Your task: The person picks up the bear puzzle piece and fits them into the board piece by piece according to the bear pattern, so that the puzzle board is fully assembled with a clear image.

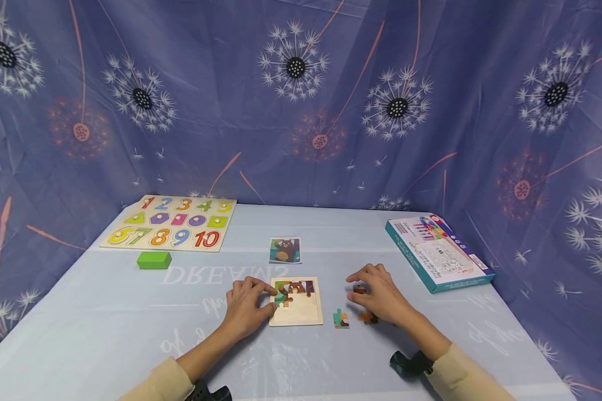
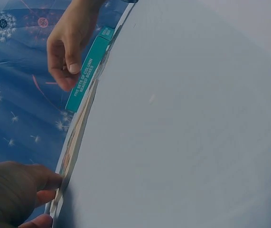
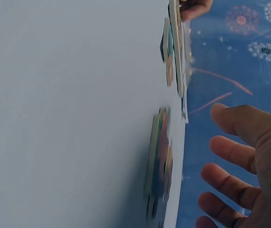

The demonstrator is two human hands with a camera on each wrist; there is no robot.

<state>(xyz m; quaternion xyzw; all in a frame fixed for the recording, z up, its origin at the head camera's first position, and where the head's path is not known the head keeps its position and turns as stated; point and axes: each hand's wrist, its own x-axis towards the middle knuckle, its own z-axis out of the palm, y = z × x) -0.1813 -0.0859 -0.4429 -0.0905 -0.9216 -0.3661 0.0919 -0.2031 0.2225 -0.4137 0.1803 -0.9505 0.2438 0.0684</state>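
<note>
right hand [image 1: 383, 293] spread, partly hiding puzzle pieces [image 1: 367, 317] — left hand [image 1: 246, 307] holding the board [image 1: 301, 313] by its edge

The head view is evenly bright and mostly sharp, with soft shadows beside the forearms and a pale sheen on the tabletop [image 1: 291, 367] at lower centre. The left wrist view is dimmer and hazy, the left hand [image 2: 12, 194] dark at lower left. In the right wrist view, the puzzle pieces [image 3: 158, 156] at lower centre are blurred, a soft grey shadow spreading to their left.
</note>
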